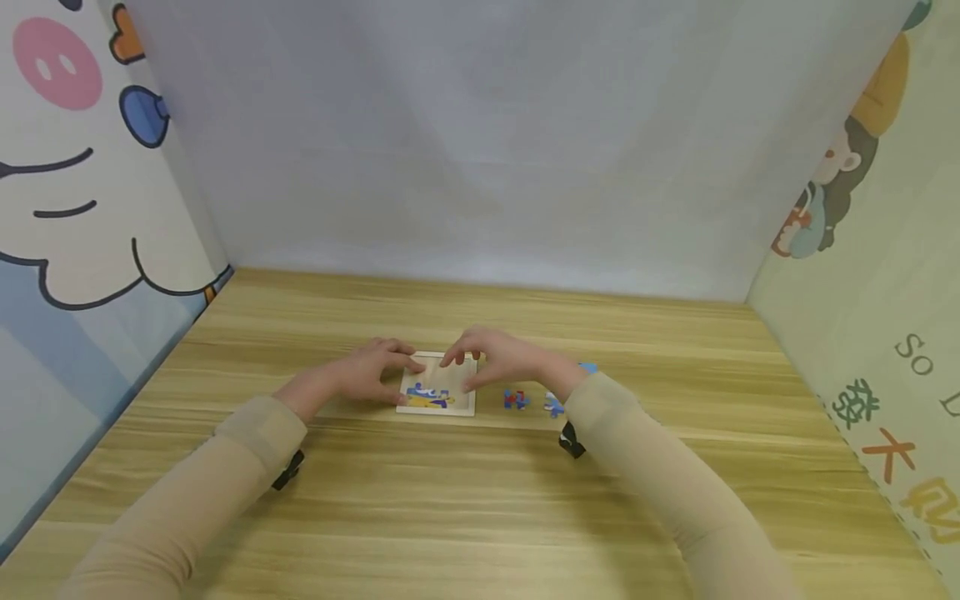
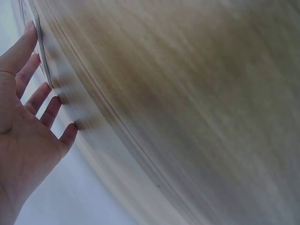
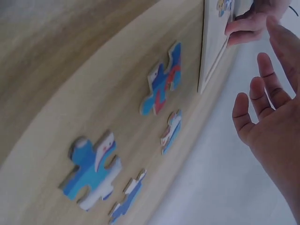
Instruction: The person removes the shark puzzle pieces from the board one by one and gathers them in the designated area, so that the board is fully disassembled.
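A shallow wooden puzzle tray (image 1: pixel 474 403) lies flat on the table, with a few joined blue and yellow jigsaw pieces (image 1: pixel 427 400) along its near side. My left hand (image 1: pixel 367 372) is at the tray's left side, thumb near the lower left corner and fingers spread; in the left wrist view its thumb (image 2: pixel 26 44) meets the tray's edge. Over the tray's right part hovers my right hand (image 1: pixel 506 357), fingers slightly bent, nothing visible in its grasp. Beside the tray lie a red-and-blue jigsaw piece (image 3: pixel 161 82) and a blue-and-white one (image 3: pixel 91 168).
Two more loose jigsaw pieces, one small (image 3: pixel 172 130) and one blue (image 3: pixel 129 196), lie on the wood-grain table (image 1: pixel 450 500). A pale curtain (image 1: pixel 480 150) stands behind the table, and printed panels flank it on both sides.
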Demonstrator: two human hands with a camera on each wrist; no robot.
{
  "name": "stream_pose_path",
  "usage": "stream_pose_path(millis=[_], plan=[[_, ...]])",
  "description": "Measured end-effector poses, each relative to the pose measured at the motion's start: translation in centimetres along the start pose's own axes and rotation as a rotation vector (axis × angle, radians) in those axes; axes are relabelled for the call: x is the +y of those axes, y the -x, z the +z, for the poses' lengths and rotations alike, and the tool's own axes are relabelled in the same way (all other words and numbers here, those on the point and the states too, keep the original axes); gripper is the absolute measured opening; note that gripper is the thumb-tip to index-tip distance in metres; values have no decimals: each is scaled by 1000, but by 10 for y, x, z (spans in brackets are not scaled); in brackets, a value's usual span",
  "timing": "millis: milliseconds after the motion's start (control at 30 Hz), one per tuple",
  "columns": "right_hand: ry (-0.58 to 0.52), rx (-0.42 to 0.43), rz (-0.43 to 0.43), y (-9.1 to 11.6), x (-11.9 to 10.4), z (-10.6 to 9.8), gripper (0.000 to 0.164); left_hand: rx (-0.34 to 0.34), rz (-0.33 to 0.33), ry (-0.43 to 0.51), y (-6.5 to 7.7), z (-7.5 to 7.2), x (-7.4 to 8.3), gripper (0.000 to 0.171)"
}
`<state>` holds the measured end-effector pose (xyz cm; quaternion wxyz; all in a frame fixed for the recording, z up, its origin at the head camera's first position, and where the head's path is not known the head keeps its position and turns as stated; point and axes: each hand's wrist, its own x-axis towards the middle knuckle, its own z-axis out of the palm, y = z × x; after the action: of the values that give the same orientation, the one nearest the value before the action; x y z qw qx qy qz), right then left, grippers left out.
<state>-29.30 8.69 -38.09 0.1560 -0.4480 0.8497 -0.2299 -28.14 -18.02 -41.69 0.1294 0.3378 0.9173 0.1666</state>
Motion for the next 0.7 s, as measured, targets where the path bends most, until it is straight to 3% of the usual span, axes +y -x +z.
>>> stream_pose_path(millis=[300, 700], plan=[[-9, -102, 78, -13, 4, 16, 41, -25, -24, 20, 0, 0, 1, 59], [43, -143, 146, -20, 8, 25, 34, -34, -35, 27, -1, 1, 0, 59]])
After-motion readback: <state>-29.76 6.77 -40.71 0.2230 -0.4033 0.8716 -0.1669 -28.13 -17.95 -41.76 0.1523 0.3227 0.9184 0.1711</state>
